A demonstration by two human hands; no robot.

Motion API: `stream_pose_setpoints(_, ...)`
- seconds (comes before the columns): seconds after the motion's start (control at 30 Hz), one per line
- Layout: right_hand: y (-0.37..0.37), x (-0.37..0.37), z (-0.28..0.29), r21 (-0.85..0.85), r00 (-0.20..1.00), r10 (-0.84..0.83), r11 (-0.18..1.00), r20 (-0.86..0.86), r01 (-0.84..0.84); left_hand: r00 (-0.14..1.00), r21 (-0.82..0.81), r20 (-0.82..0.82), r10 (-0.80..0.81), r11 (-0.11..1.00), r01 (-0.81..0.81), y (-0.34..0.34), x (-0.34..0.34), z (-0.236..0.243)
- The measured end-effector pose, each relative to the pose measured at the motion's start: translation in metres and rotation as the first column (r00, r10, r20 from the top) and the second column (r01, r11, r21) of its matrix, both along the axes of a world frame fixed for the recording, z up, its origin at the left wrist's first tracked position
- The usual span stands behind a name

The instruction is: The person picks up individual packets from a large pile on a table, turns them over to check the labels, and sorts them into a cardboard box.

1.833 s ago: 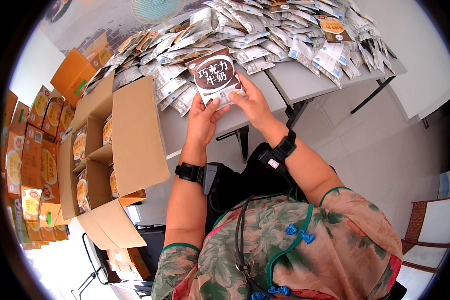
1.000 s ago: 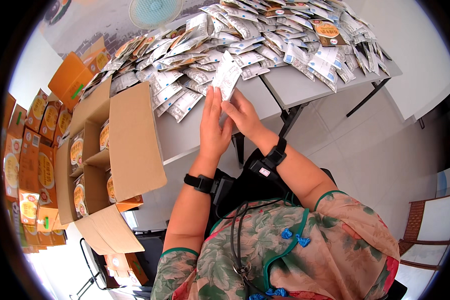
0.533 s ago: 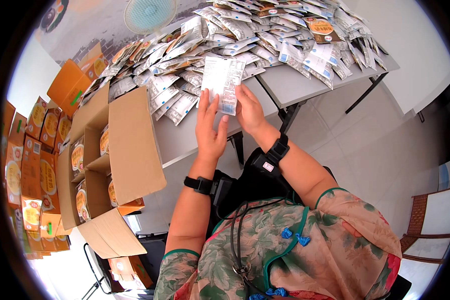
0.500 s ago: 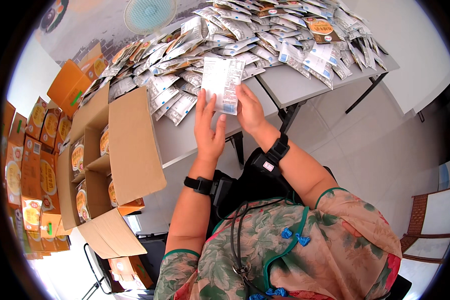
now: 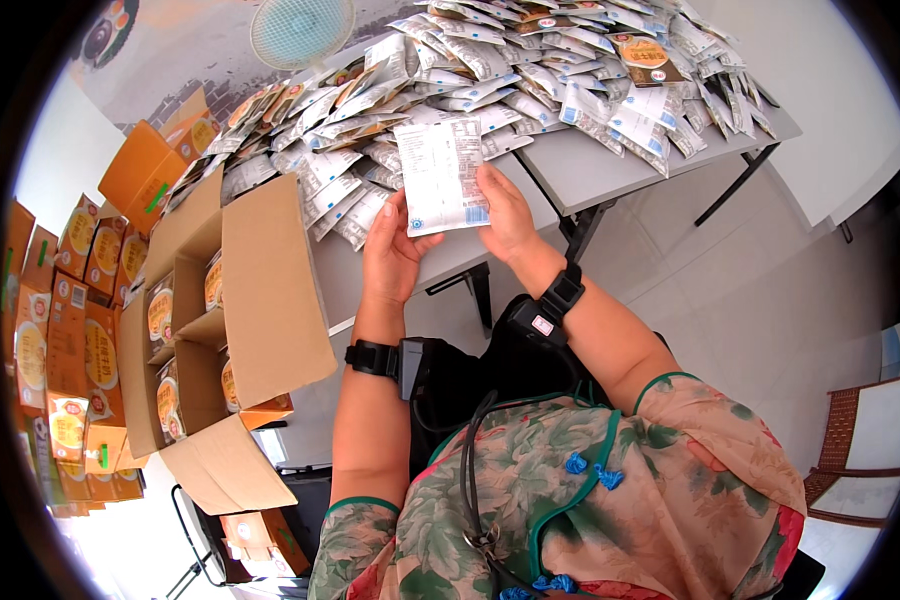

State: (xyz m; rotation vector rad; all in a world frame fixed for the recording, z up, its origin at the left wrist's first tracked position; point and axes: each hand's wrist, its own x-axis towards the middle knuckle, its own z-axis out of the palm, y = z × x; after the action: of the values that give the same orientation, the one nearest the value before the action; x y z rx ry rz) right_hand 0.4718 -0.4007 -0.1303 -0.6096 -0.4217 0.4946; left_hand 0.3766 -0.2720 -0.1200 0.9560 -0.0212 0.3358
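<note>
The packet (image 5: 438, 185) is above the table (image 5: 342, 275), its white back now uncovered: the left hand (image 5: 390, 255) has shifted to its lower left edge, grip unclear. The right hand's (image 5: 510, 217) fingers clamp the right edge.

A heap of packets (image 5: 530, 75) blocks a low reach straight ahead of both hands, just beyond the white packet (image 5: 438, 185) between them. Left of the left hand (image 5: 390, 250), a bare strip of grey table (image 5: 340, 285) gives passage as far as the carton's outspread flap (image 5: 273, 290); past it, dividers (image 5: 202, 325) split the open-topped carton (image 5: 198, 435). Right of the right hand (image 5: 507, 215), open space lies over the floor (image 5: 690, 270).
</note>
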Motion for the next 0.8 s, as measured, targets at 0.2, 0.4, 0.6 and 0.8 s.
stream_pose_setpoints(0.2, 0.001, -0.001, -0.003, -0.08, 0.992, 0.004, 0.997, 0.129, 0.006, 0.992, 0.047, -0.107, -0.07, 0.996, 0.076, -0.003, -0.004, 0.008)
stream_pose_setpoints(0.4, 0.001, -0.007, 0.004, -0.132, 0.978, -0.022, 0.99, 0.205, 0.05, 0.986, 0.08, -0.158, -0.056, 0.994, 0.069, -0.005, -0.002, 0.007)
stream_pose_setpoints(0.6, 0.002, -0.009, 0.007, -0.138, 0.938, -0.079, 0.982, 0.337, 0.132, 0.999, 0.108, -0.047, 0.003, 0.994, 0.002, -0.006, 0.001, -0.002)
stream_pose_setpoints(0.8, 0.0, -0.011, 0.009, -0.141, 0.951, -0.037, 0.986, 0.308, 0.084, 0.979, 0.084, -0.029, 0.201, 0.977, -0.198, -0.006, 0.001, -0.007)
